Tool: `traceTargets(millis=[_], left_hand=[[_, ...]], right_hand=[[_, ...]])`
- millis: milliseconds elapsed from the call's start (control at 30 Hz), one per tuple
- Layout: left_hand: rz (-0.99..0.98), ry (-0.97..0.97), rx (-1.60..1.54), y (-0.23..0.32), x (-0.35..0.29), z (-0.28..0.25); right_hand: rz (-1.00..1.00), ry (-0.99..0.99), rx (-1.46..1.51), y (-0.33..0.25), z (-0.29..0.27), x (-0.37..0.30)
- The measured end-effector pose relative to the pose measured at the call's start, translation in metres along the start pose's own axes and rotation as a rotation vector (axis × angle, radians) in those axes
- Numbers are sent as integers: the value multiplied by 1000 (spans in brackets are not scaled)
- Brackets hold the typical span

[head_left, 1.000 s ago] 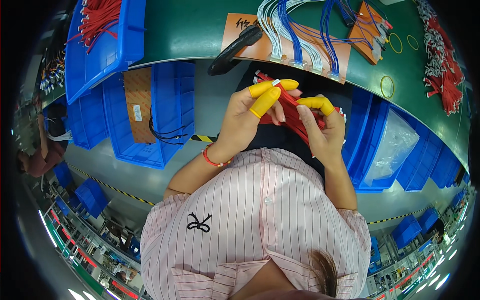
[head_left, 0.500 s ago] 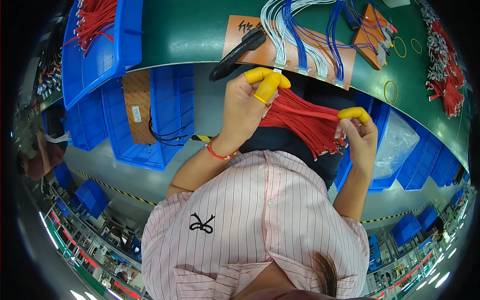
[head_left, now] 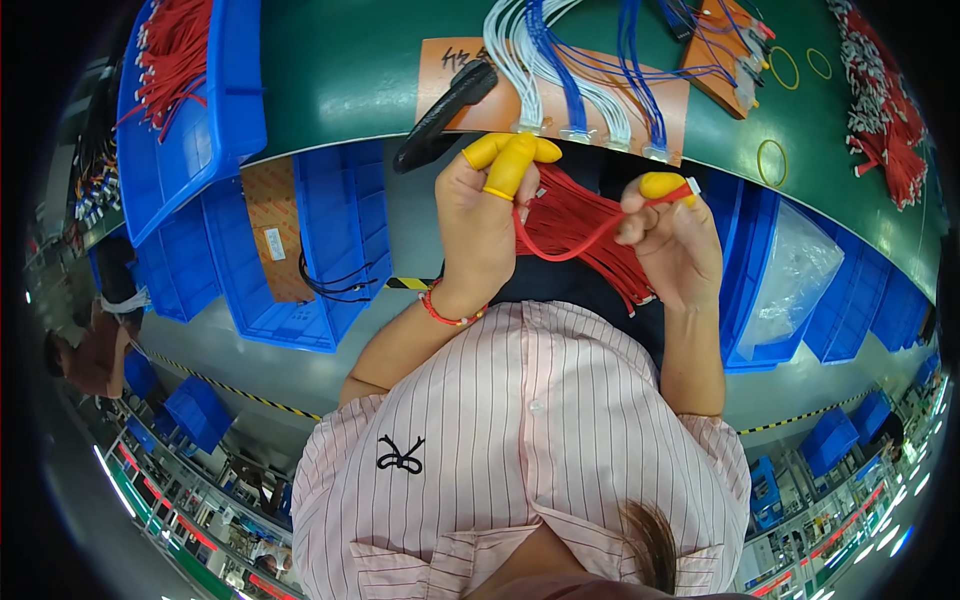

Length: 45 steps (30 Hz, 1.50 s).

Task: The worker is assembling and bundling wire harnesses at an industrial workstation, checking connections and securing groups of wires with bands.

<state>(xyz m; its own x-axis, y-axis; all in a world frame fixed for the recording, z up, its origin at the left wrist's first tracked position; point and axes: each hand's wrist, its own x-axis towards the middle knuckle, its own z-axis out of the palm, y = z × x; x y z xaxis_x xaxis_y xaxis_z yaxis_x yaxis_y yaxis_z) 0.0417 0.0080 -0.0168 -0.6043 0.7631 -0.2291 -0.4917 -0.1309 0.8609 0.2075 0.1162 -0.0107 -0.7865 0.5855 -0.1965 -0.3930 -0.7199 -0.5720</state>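
Drawing one red cable point(head_left: 563, 256) out in a slack loop, the hands work just on the person's side of the orange board point(head_left: 488, 112) that lies along the near edge of the desk point(head_left: 340, 95). The left hand point(head_left: 480, 215) is just in front of the board's near edge, its yellow-capped thumb and fingertip closed together; the cable comes out below them, though the end inside the pinch is hidden. The right hand point(head_left: 680, 250) is just in front of the board's right near corner, fingers curled and nearly closed, with the cable lying across its yellow-capped finger and a white connector point(head_left: 693, 186) showing past it.

Judging by how things lie, a single cable is parted from the red bundle point(head_left: 580, 215), and its right end already carries a connector. The many others lie together over the lap, in front of the board, and seem yet to be taken up singly. Whether anything has been finished at the cable's left end cannot be told.

The held cable's long axis runs left to right, roughly along the board's near edge. Its middle sags toward the person, away from the board, while the connector end points up and outward to the right. The bundle's axis slants instead, from close to the board down toward the person and to the right, white tips showing at its lower end.
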Motion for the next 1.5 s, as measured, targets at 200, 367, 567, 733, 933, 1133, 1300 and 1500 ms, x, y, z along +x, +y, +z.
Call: traceTargets(millis=[200,367,567,733,933,1133,1300,1500], left_hand=[[-50,-87,-46,12,4,-3],[-27,-148,127,15,4,-15],[-21,-139,166,13,-2,-25],[-48,-154,167,14,-4,-32],[-62,-147,185,17,-4,-31],[-50,-142,154,16,-5,-32],[-65,-144,157,18,-5,-33],[-53,-141,152,16,-6,-40]], right_hand=[[-12,180,-434,-4,7,1],[-80,312,-643,-1,15,5],[-106,350,-676,-2,16,6],[-74,342,-674,-4,17,6],[-74,357,-627,-1,16,7],[-87,381,-657,-1,19,8],[-72,378,-610,-2,18,8],[-46,367,-518,-3,19,10]])
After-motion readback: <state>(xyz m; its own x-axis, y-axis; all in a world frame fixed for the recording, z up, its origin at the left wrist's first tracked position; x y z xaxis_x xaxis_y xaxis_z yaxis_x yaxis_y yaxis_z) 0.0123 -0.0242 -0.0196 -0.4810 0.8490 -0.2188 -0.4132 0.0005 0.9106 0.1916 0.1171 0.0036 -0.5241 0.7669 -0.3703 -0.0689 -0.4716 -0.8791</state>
